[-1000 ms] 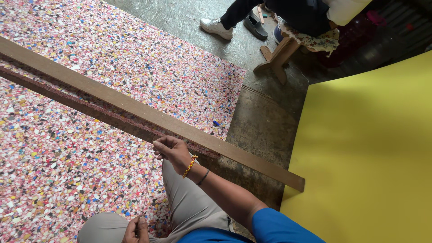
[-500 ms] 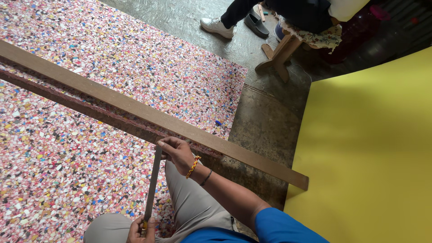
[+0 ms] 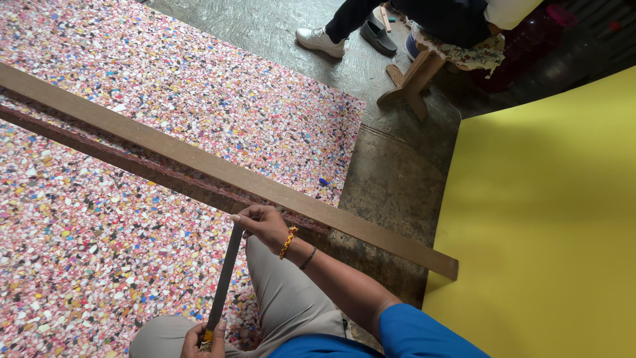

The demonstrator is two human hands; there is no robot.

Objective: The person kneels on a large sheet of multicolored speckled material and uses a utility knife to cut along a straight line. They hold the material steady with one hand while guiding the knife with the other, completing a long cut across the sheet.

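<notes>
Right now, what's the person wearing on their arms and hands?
Both hands are bare, no gloves. The right hand has a yellow-orange beaded bracelet at the wrist and a thin dark band just behind it; a blue short sleeve covers the upper arm. Only the left hand shows, unadorned.

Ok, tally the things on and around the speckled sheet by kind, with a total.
Speckled sheet: 1
Yellow sheet: 1
Long bar: 1
Blade: 1, right hand at its top, left hand at its bottom
Stool: 1
Shoes: 2
Total: 7
</notes>
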